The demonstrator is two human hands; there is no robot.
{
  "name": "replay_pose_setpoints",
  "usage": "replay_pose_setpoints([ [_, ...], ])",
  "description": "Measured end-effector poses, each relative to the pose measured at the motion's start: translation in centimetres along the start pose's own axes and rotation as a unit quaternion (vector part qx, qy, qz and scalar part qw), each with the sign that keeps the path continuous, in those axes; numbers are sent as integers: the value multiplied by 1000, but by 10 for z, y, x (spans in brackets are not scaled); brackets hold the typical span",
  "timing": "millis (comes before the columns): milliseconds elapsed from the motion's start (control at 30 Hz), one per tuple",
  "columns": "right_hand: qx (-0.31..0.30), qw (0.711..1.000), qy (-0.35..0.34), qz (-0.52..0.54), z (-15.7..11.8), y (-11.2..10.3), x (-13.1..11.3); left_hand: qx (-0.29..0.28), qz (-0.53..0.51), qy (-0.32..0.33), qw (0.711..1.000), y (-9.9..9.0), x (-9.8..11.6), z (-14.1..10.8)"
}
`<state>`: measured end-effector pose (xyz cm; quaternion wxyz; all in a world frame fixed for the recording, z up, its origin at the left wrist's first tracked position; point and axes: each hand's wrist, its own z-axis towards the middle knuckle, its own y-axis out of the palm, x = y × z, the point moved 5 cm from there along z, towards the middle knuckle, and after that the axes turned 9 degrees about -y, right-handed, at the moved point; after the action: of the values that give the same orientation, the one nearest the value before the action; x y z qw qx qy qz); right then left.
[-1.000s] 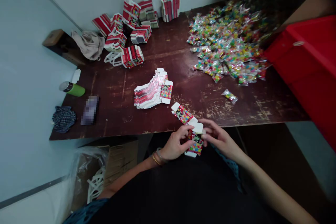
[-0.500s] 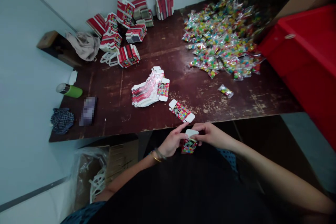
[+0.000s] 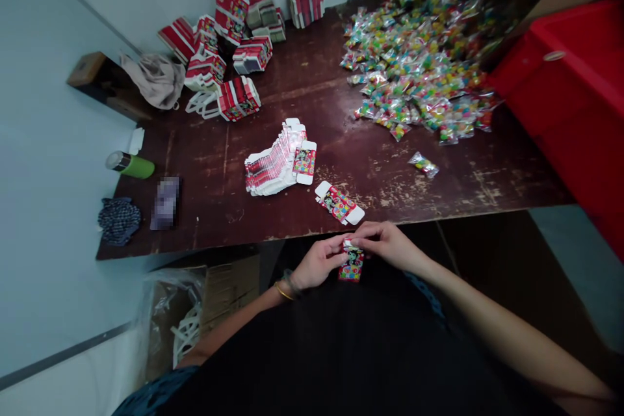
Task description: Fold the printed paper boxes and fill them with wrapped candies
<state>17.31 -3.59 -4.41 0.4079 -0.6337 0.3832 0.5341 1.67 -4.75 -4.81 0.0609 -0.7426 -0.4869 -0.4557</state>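
Both hands grip a small red printed candy box (image 3: pixel 351 266) in front of my lap, just off the table's near edge. My left hand (image 3: pixel 319 262) pinches its left side with thumb and fingers. At the top, my right hand (image 3: pixel 386 244) presses on the white flap, its fingertips closed on the box. Beyond the hands, a flat unfolded box (image 3: pixel 338 203) lies near the table edge. Behind it a fanned stack of flat boxes (image 3: pixel 273 166) rests on the table. A single clear packet of colourful candies (image 3: pixel 424 164) lies to the right.
A large heap of candy packets (image 3: pixel 414 65) covers the table's back right, beside a red bin (image 3: pixel 575 78). Banded bundles of flat boxes (image 3: pixel 238 99) stand at the back left. A green bottle (image 3: pixel 136 167) and a checked cloth (image 3: pixel 119 220) lie on the left of the brown table (image 3: pixel 292 91).
The box's white top flap stood up before; now it is folded down, with only a little white showing under my right fingers. Both hands stay on the box.
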Motion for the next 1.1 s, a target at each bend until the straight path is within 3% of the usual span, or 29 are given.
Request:
replay_pose_setpoints([
  [133, -47, 989, -107, -96, -10, 11, -16, -13, -12, -19, 1000, -6, -6, -1],
  [233, -104, 970, -149, -162, -22, 31, -25, -6, 9, 11, 1000, -8, -3, -1],
  [300, -122, 959, -176, -184, -21, 31, -29, -5, 66, 34, 997, -9, 6, 0],
  [367, -88, 949, -211, -219, -10, 6, -29, -4, 141, 37, 989, -10, 17, 1],
  [433, 43, 922, -228, -310, 5, -47, -24, -2, 227, 25, 973, -17, 30, 1],
  [467, 140, 891, -208, -378, 8, -79, -18, -4, 275, 18, 961, -22, 36, 1],
  [500, 197, 855, -183, -443, 9, -105, -11, -9, 323, 12, 946, -28, 40, -1],
  [533, 213, 833, -157, -485, 8, -123, 0, -19, 366, 8, 930, -33, 43, -3],
  [600, 167, 818, -140, -533, -1, -131, 22, -40, 420, -2, 907, -45, 44, -9],
  [667, 110, 824, -143, -537, -19, -114, 38, -39, 421, -17, 906, -55, 40, -12],
  [733, 78, 855, -154, -490, -38, -84, 38, -7, 355, -22, 935, -61, 35, -12],
  [833, 83, 931, -153, -320, -49, -41, 13, 26, 164, -36, 986, -56, 25, -3],
  [900, 76, 971, -127, -190, -40, -20, -7, 8, 77, -49, 996, -43, 19, 4],
  [1000, 66, 985, -104, -123, -13, -8, -29, -19, 58, -42, 997, -25, 16, 10],
  [1100, 79, 971, -135, -181, 10, -20, -41, -26, 79, -12, 996, -14, 18, 10],
])
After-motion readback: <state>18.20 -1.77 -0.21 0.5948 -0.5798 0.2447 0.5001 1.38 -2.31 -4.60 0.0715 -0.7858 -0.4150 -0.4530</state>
